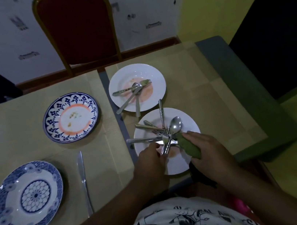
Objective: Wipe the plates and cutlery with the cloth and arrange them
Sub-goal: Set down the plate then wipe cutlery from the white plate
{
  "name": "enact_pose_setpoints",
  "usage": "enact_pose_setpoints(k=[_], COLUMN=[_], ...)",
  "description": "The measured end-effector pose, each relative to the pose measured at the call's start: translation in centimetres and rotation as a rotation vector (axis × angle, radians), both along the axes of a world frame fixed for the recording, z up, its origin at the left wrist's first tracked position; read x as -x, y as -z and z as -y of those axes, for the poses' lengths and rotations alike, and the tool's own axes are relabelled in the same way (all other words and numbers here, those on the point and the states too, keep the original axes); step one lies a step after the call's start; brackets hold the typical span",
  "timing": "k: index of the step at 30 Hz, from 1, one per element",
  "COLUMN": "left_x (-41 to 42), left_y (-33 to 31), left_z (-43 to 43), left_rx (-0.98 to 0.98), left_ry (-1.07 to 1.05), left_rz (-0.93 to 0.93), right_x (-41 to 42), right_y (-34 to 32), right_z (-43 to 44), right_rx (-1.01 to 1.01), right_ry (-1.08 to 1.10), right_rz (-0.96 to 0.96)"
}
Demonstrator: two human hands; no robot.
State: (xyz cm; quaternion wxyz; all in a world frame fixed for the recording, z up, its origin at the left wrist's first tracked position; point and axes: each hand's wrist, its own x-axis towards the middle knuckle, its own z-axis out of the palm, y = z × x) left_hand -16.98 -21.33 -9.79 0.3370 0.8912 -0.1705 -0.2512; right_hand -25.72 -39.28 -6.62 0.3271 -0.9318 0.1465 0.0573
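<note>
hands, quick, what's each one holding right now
Left hand: pinches a piece of cutlery.
Right hand: grips the cloth.

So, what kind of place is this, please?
Probably a dining room, at home or in a small restaurant. A table is laid with woven placemats, used plates hold cutlery, and a red padded chair stands at the far side.

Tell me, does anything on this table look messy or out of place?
Yes. Cutlery lies criss-crossed in heaps on the near white plate and the far white plate, both smeared orange. The patterned plate at centre left carries crumbs and an orange ring. Nothing looks broken.
</note>
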Motion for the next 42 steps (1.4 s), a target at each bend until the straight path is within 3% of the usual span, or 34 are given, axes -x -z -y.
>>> enact_pose_setpoints(k=[5, 10, 16, 18, 27, 32, 38, 42], left_x=[-0.5, -1.1, -0.8, -0.9, -1.5, -2.6, -2.6, -2.9], left_y=[-0.2, -1.3, -3.5, -4.0, -5.5, -6.0, -5.3, -5.3], left_z=[1.1, 0.7, 0.6, 0.3, -2.0, -2.5, -4.2, -4.1], left_rx=[-0.026, 0.026, 0.288, 0.333, 0.371, 0.434, 0.333, 0.311], left_ry=[-0.194, -0.257, -0.369, -0.359, -0.466, -0.473, -0.431, -0.461], left_rz=[-0.105, -0.228, -0.638, -0.700, -0.820, -0.873, -0.805, -0.808], right_x=[0.1, -0.4, -1.5, -1.8, -4.5, -3.2, -4.8, -4.2], right_y=[0.8, 0.7, 0.3, 0.8, 0.4, 0.2, 0.8, -1.2], right_z=[0.9, 0.8, -1.0, -1.3, -0.4, -3.1, -0.7, -1.0], right_rx=[-0.011, -0.024, 0.047, 0.076, 0.150, 0.144, 0.099, 0.113], right_ry=[-0.014, -0.013, -0.204, -0.293, -0.101, -0.328, -0.038, 0.007], right_rz=[-0.042, 0.024, 0.155, 0.160, 0.201, 0.274, 0.181, 0.260])
